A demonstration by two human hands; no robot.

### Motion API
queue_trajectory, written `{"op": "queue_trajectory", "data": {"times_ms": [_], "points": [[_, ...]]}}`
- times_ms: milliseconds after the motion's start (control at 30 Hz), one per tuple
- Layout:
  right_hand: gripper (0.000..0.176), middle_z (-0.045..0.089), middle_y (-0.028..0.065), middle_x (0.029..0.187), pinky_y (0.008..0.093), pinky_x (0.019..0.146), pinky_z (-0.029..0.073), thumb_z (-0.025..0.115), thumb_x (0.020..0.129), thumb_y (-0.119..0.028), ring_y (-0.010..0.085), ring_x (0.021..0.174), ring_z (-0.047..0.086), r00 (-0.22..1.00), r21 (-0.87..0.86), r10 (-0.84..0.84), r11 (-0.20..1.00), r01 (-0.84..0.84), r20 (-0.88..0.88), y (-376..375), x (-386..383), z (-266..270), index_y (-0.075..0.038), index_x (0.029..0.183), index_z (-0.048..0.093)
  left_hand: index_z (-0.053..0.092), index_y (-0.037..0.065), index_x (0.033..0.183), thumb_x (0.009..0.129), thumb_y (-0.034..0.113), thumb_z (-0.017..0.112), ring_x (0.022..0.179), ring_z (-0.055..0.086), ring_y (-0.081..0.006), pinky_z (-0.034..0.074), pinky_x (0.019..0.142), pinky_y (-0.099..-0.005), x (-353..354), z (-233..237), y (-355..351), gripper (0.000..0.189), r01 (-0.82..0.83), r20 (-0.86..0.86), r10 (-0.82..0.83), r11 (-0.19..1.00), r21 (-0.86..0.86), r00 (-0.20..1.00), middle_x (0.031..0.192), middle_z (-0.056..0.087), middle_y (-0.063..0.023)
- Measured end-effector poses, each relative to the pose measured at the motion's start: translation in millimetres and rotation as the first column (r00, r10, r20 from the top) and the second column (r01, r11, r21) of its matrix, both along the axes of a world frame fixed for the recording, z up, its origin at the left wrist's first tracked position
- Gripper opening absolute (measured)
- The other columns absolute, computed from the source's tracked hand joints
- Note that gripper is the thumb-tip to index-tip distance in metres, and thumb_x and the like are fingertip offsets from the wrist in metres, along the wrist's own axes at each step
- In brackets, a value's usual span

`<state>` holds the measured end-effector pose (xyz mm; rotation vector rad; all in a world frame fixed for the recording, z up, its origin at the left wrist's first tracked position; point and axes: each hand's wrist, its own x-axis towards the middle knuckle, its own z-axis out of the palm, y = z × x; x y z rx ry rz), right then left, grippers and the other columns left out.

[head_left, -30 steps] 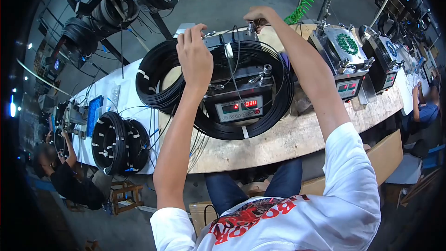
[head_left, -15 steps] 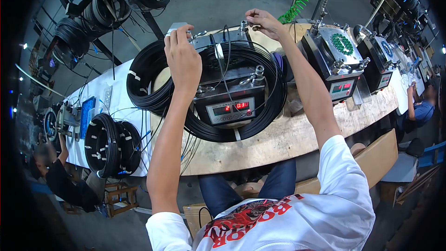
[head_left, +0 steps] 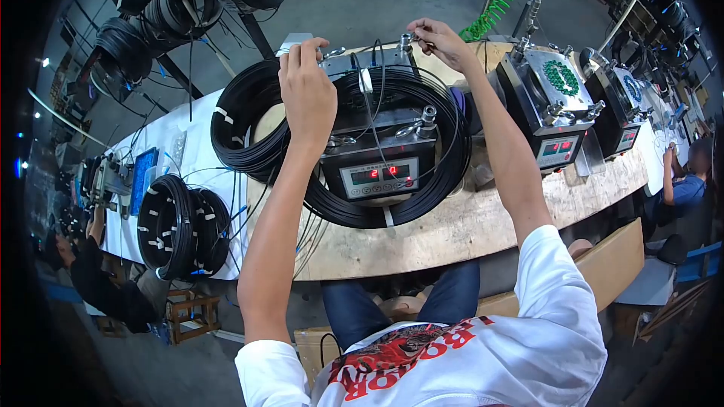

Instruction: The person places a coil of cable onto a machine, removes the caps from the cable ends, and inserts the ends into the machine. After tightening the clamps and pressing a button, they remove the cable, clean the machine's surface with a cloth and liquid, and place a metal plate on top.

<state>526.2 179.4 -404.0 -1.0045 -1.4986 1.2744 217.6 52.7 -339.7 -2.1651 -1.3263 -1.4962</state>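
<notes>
A metal machine with a red-digit display point(head_left: 381, 179) stands in front of me, with a large coil of black cable point(head_left: 452, 173) looped around it. My left hand point(head_left: 308, 94) is at the machine's back left corner, its fingers bent close together; whatever they grip is hidden. At the back right corner, my right hand point(head_left: 441, 44) has thumb and fingers curled together beside a metal knob point(head_left: 406, 42). I cannot make out what lies between those fingertips. A thin cable with a white tag point(head_left: 366, 81) runs over the machine's top. Another knob point(head_left: 428, 114) is at its front right.
Two similar machines stand on the right, one with a green ring of parts point(head_left: 560, 78), the other with a blue one point(head_left: 632, 89). Smaller cable coils point(head_left: 170, 230) and a blue tray point(head_left: 144, 179) are at left. Co-workers sit at both sides. Cable rolls hang at upper left.
The view has shifted slightly. My right fingers have curled in closer together near the back right knob. My left hand stays at the back left corner. The display's right-hand digits look different.
</notes>
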Motion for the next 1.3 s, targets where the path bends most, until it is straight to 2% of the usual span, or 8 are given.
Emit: {"op": "queue_trajectory", "data": {"times_ms": [400,500,700,800,900,967,1200,1300], "points": [[0.024,0.058,-0.0003,0.088,0.0263,0.062,0.041,0.057,0.103,-0.015,0.0108,0.069,0.05,0.973,0.084,-0.23,0.97,0.229,-0.003,3,-19,-4,-0.006,0.125,0.06,0.064,0.002,0.11,0.082,-0.013,0.055,0.097,0.06,-0.031,0.047,0.091,-0.0448,-1,0,-2,0.032,-0.002,-0.017,0.001,0.998,-0.059,1.0,0.1,0.062,-0.0121],[0.029,0.062,0.0096,0.087,0.034,0.067,0.047,0.059,0.1,-0.013,0.0195,0.072,0.058,0.781,0.467,-0.577,0.773,0.428,0.238,0,-19,-25,-0.005,0.128,0.058,0.064,0.003,0.109,0.082,-0.012,0.057,0.099,0.061,-0.0317,0.048,0.09,-0.0438,-2,3,-4,0.032,0.024,-0.039,-0.025,1.0,-0.02,0.999,0.101,0.063,-0.0123],[0.027,0.069,0.0176,0.091,0.0372,0.075,0.049,0.062,0.092,-0.005,0.0264,0.085,0.066,0.81,0.54,-0.574,0.722,0.432,0.12,-130,-61,18,-0.005,0.118,0.067,0.065,0.006,0.107,0.082,-0.007,0.058,0.103,0.061,-0.0332,0.047,0.088,-0.0437,-5,2,-3,0.03,0.06,-0.087,-0.057,0.998,0.035,0.995,0.102,0.065,-0.0113],[0.024,0.069,0.015,0.092,0.0379,0.079,0.049,0.062,0.091,-0.005,0.0297,0.084,0.065,0.747,0.697,-0.66,0.57,0.434,0.074,-169,-90,32,-0.006,0.113,0.07,0.069,0.007,0.102,0.085,-0.003,0.056,0.1,0.063,-0.034,0.048,0.088,-0.045,-9,4,15,0.024,0.135,-0.141,-0.141,0.99,-0.051,0.98,0.099,0.066,-0.0125],[0.021,0.066,0.0123,0.095,0.0436,0.087,0.046,0.058,0.095,-0.013,0.033,0.092,0.062,0.536,0.711,-0.834,0.458,0.534,0.135,-175,-105,16,-0.01,0.11,0.072,0.074,0.007,0.096,0.088,0.003,0.056,0.097,0.065,-0.0361,0.052,0.083,-0.0444,-19,29,33,0.02,0.155,-0.243,-0.197,0.971,-0.181,0.95,0.1,0.069,-0.0146],[0.025,0.065,0.0106,0.102,0.0472,0.091,0.043,0.055,0.095,-0.015,0.033,0.102,0.058,0.37,0.752,-0.91,0.375,0.542,0.187,-177,-118,16,-0.014,0.115,0.07,0.075,0.008,0.102,0.088,0.013,0.062,0.103,0.067,-0.0342,0.054,0.083,-0.0413,-23,35,70,0.02,0.157,-0.162,-0.235,0.908,-0.388,0.958,0.108,0.071,-0.0141],[0.038,0.061,0.0109,0.111,0.0478,0.097,0.04,0.051,0.092,-0.005,0.0324,0.107,0.056,0.284,0.811,-0.946,0.285,0.511,0.154,-175,-125,14,-0.015,0.128,0.061,0.074,0.015,0.121,0.087,0.043,0.074,0.104,0.071,-0.0364,0.063,0.075,-0.0519,-15,23,156,0.045,-0.027,-0.321,-0.46,0.539,-0.842,0.828,0.13,0.069,-0.0121],[0.041,0.061,0.0096,0.109,0.0462,0.096,0.04,0.05,0.091,-0.005,0.0318,0.107,0.055,0.301,0.79,-0.929,0.346,0.506,0.214,-174,-123,11,-0.015,0.129,0.062,0.073,0.007,0.117,0.092,0.039,0.069,0.1,0.072,-0.036,0.066,0.068,-0.052,-15,14,186,0.041,0.006,-0.102,-0.468,0.225,-0.974,0.878,0.121,0.071,-0.0123]]}}
